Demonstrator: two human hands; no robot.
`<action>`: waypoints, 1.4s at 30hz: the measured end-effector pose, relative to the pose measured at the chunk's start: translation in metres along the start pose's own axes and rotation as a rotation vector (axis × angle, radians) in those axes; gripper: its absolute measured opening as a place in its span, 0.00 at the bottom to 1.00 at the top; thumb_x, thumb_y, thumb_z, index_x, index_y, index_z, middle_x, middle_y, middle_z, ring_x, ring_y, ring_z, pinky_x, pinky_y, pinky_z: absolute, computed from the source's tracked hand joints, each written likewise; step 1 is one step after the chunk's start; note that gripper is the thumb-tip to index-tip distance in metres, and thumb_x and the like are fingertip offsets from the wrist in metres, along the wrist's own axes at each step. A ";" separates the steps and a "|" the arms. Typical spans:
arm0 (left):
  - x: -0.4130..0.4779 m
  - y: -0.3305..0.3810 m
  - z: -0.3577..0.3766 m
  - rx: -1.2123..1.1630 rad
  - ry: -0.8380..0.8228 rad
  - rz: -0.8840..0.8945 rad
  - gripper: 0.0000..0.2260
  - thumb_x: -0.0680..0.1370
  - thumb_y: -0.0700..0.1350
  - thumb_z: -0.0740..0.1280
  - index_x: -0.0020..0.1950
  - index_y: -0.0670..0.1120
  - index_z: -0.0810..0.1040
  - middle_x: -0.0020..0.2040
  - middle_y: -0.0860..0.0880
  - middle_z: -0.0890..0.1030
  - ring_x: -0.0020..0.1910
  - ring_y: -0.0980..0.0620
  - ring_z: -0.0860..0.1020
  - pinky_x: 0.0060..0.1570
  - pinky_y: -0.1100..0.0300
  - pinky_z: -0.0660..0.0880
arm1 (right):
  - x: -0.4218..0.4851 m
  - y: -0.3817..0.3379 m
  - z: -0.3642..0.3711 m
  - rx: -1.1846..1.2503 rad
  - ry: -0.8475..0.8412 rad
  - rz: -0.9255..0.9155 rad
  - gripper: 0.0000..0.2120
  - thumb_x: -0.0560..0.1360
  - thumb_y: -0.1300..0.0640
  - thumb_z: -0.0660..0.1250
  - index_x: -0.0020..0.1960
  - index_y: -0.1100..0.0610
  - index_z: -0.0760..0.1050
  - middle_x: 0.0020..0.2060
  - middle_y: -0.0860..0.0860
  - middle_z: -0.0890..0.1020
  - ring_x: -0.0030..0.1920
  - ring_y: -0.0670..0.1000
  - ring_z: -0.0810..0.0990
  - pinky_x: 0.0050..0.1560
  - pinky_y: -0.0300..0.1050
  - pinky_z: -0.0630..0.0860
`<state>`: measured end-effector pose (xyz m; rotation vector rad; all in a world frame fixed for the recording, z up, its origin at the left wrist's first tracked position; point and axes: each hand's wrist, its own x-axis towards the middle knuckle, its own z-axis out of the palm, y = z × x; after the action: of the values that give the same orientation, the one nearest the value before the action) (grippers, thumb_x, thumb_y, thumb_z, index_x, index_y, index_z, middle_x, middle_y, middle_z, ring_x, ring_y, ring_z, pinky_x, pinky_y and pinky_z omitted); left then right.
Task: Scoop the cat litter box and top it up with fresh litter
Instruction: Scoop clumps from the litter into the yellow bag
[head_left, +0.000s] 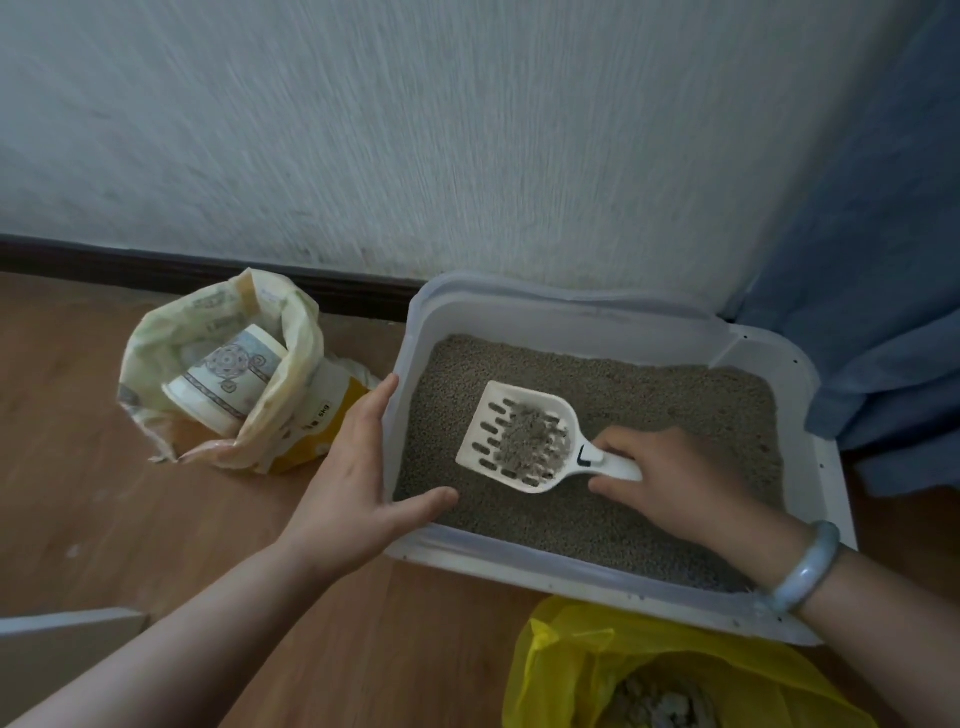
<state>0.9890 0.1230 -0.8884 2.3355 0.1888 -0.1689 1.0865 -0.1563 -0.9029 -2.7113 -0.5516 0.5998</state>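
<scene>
Litter box (571, 307): it sits on the wood floor (78, 441) against the wall, with its far right corner by the blue curtain (883, 260).
Litter (654, 395): grey granules cover the bottom of the box.
Scoop (485, 415): white and slotted, it is over the litter in the left half of the box, with a grey clump (530, 441) lying in its bowl.
My right hand (675, 483): thumb and fingers are wrapped round the scoop's handle. A pale bangle (810, 566) is on that wrist.
My left hand (353, 478): it lies flat, with straight fingers along the outside of the box's left wall and the thumb laid over the near rim.
Fresh litter bag (298, 332): it stands open on the floor just left of the box, with a patterned paper cup (228, 379) inside.
Yellow plastic bag (561, 670): it lies open in front of the box, with pale lumps inside.
</scene>
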 end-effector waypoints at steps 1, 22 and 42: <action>0.000 0.000 0.000 0.003 -0.003 0.001 0.49 0.62 0.69 0.68 0.75 0.61 0.43 0.70 0.64 0.52 0.70 0.66 0.54 0.67 0.62 0.56 | 0.000 0.000 -0.001 -0.007 -0.002 0.007 0.11 0.72 0.41 0.67 0.52 0.41 0.74 0.38 0.43 0.79 0.37 0.46 0.76 0.37 0.44 0.74; 0.000 -0.002 0.002 -0.029 0.018 -0.002 0.49 0.62 0.68 0.69 0.74 0.62 0.44 0.73 0.61 0.55 0.72 0.62 0.56 0.69 0.60 0.57 | 0.037 -0.043 -0.021 -0.461 -0.063 -0.023 0.14 0.78 0.48 0.61 0.59 0.52 0.75 0.53 0.53 0.80 0.53 0.57 0.79 0.42 0.45 0.68; 0.001 0.000 0.001 0.025 0.019 0.014 0.49 0.63 0.69 0.67 0.74 0.61 0.42 0.75 0.59 0.53 0.72 0.62 0.54 0.69 0.62 0.56 | 0.046 -0.019 0.019 0.104 -0.053 -0.058 0.15 0.73 0.43 0.66 0.59 0.44 0.75 0.44 0.48 0.82 0.42 0.50 0.78 0.44 0.47 0.75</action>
<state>0.9899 0.1223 -0.8896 2.3634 0.1806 -0.1427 1.1104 -0.1162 -0.9276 -2.5794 -0.5931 0.6683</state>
